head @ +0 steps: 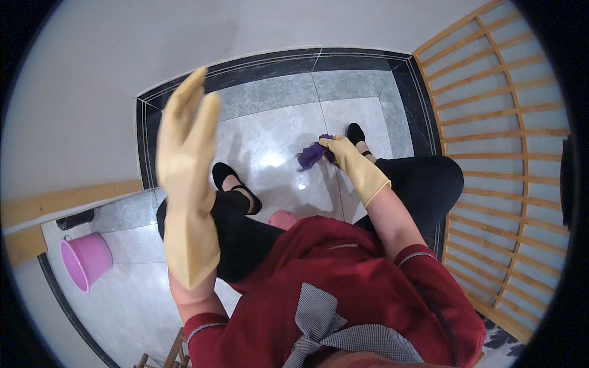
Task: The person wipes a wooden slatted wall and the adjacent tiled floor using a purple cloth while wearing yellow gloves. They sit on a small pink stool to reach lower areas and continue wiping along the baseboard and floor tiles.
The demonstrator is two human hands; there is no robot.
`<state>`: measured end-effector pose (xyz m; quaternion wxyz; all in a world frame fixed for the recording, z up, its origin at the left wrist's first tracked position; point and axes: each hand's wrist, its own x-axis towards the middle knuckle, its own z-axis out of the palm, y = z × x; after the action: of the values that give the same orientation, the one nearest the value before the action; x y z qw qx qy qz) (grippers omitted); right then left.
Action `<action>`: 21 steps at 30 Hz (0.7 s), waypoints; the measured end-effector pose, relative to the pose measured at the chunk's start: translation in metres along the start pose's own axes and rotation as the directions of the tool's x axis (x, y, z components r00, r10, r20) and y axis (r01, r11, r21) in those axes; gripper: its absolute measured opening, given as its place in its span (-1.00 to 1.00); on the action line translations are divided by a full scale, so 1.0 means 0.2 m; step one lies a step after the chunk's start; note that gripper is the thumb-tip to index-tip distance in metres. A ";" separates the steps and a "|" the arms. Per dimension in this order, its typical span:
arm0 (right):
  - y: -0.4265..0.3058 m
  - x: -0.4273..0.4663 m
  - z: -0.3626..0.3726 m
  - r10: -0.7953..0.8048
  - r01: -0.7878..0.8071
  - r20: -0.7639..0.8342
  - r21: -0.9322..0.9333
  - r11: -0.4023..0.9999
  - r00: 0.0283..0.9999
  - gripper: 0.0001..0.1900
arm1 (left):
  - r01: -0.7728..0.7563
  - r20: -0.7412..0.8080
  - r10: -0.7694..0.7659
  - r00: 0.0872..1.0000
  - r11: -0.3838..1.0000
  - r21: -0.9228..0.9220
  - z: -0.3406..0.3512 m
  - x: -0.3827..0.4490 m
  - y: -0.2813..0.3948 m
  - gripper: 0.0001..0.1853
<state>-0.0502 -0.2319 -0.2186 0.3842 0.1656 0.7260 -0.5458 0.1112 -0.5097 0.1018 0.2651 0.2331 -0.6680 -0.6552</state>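
Observation:
A purple cloth (313, 154) is bunched in my right hand (343, 149), which wears a cream rubber glove. It hangs between my two black shoes, over the pale tiled floor (271, 124); whether the cloth touches the tiles I cannot tell. My left hand (186, 133), in a matching glove, is raised close to the camera at the left. Its fingers are apart and nothing is in it. Behind that hand show the grey wall and the dark skirting tiles (257, 69).
A pink bucket (94, 257) lies tilted in view on the floor at the left. Wooden lattice (515, 138) with pale panels rises at the right. A pink object (281, 220) shows partly below me. Wooden furniture legs (172, 349) stand at the lower left.

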 end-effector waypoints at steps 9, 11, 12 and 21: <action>0.14 0.23 0.00 -0.234 0.059 -0.199 -0.627 0.777 0.952 -0.09 | -0.289 -0.167 0.322 0.932 0.937 0.196 -0.20 -0.02 0.03 -0.52; 0.19 0.26 0.04 -0.332 0.036 -0.257 -0.739 0.672 0.908 -0.05 | -0.121 -0.246 0.163 0.955 0.976 0.179 -0.23 -0.01 0.04 -0.41; 0.22 0.28 0.05 -0.292 0.046 -0.239 -0.696 0.717 0.926 0.02 | -0.090 -0.236 0.125 0.964 0.985 0.150 -0.24 -0.02 0.04 -0.37; 0.38 0.64 0.23 -0.483 -0.057 -0.315 -0.878 0.476 0.817 -0.12 | -0.185 -0.184 0.182 0.966 0.983 0.000 -0.34 -0.09 0.05 -0.44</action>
<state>-0.0651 -0.2707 -0.3682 0.1257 -0.0013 0.9880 -0.0902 0.1701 -0.5484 0.1108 0.3868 0.2272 -0.6538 -0.6093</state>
